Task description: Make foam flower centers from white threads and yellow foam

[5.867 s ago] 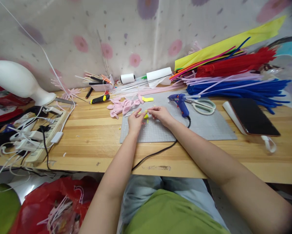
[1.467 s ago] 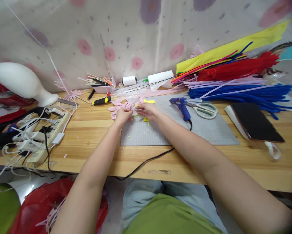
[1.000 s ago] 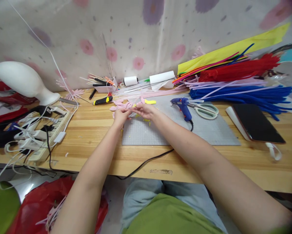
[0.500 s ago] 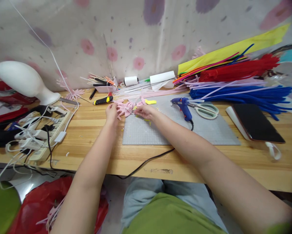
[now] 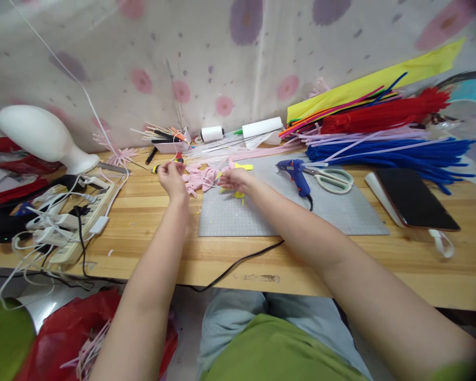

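My left hand [image 5: 173, 179] is curled, with its fingertips bunched in front of a yellow-and-black utility knife [image 5: 155, 169]. Whether anything is in those fingers is hidden. Just right of it lies a cluster of pink fuzzy petal-like pieces [image 5: 199, 179] with thin white stems. Beside that cluster, over the left part of the grey cutting mat [image 5: 257, 222], my right hand [image 5: 235, 180] has its fingers stretched out, and no held thing shows in them. Yellow scraps [image 5: 239, 194] lie under and around the right hand.
A blue glue gun [image 5: 295, 173] and pale-handled scissors [image 5: 333, 180] rest on the mat. Pipe cleaner bundles [image 5: 384, 152] lie behind, and a phone [image 5: 416, 198] sits at right. At left are a power strip [image 5: 84, 219] with tangled cables and a white foam head [image 5: 43, 132].
My left hand has moved left, off the pink pieces and in front of the utility knife. My right hand has hardly moved. The view has shifted slightly.
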The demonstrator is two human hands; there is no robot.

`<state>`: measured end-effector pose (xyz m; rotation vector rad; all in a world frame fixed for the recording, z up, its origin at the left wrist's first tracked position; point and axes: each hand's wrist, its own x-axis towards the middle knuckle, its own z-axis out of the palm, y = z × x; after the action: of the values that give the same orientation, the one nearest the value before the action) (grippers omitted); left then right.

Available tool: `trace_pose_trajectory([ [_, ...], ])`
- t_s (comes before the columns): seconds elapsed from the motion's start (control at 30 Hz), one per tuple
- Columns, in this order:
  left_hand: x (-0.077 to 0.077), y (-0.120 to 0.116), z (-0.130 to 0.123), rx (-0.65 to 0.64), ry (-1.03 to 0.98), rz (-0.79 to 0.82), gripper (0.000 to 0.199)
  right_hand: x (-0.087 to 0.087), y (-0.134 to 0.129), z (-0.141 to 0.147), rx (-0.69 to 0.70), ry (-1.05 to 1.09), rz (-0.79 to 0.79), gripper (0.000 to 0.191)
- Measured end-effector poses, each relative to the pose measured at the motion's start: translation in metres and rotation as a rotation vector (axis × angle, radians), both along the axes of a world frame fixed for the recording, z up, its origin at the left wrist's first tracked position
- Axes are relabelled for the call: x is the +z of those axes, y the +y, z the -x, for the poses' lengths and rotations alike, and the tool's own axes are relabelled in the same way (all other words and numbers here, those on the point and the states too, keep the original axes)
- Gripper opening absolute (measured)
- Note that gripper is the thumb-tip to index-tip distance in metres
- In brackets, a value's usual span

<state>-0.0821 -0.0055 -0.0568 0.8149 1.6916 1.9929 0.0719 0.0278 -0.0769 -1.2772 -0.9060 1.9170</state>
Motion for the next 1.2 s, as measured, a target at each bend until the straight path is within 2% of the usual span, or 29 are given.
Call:
trace_pose_trajectory([
  [0.07, -0.011, -0.002, -0.022, -0.146, -0.042, -0.022, 0.007, 0.007, 0.0, -0.007, -0.016, -0.064, -0.069, 0.009],
  [0.23, -0.036, -0.011, -0.067, -0.551, -0.138, 0.186, 0.021, 0.016, -0.002, -0.034, -0.011, -0.223, -0.26, 0.01],
  [0.33, -0.042, -0.019, -0.083, -0.679, -0.179, 0.187, 0.024, 0.01, -0.007, -0.056, -0.031, -0.212, -0.371, 0.006],
  [0.43, -0.044, -0.026, -0.093, -0.777, -0.178, 0.152, 0.029, -0.004, -0.016, -0.077, -0.078, -0.231, -0.445, 0.005],
  [0.57, -0.05, -0.029, -0.102, -0.844, -0.178, 0.105, 0.04, -0.023, -0.028, -0.091, -0.119, -0.203, -0.447, 0.005],
  [0.67, -0.057, -0.03, -0.106, -0.88, -0.156, 0.123, 0.047, -0.029, -0.035, -0.092, -0.104, -0.152, -0.44, 0.004],
  [0.8, -0.066, -0.031, -0.105, -0.91, -0.142, 0.151, 0.051, -0.03, -0.04, -0.09, -0.058, -0.121, -0.436, 0.002],
  [1.2, -0.071, -0.029, -0.103, -0.916, -0.145, 0.159, 0.049, -0.032, -0.043, -0.092, -0.013, -0.192, -0.47, 0.005],
])
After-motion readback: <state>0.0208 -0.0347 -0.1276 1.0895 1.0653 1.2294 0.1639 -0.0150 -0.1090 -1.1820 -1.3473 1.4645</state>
